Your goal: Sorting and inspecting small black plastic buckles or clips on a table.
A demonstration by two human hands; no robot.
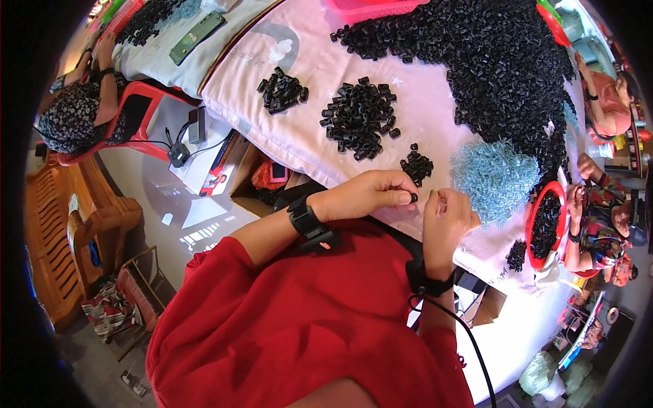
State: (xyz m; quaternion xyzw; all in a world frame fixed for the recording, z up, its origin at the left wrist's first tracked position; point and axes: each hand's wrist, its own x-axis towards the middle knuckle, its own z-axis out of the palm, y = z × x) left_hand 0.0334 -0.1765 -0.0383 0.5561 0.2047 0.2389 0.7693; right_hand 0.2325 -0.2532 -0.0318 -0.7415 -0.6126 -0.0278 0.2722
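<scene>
Pinching one small black ring (414,198) in our left hand (371,194) over the bench (299,143) edge; right hand (445,219) loosely curled beside it, contents unclear. Three small sorted piles (360,117) done, big black heap (496,61) and blue clip pile (493,175) left.

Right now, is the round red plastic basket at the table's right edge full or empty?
Partly full: the round red plastic basket holds small black plastic rings across most of its inside.
</scene>
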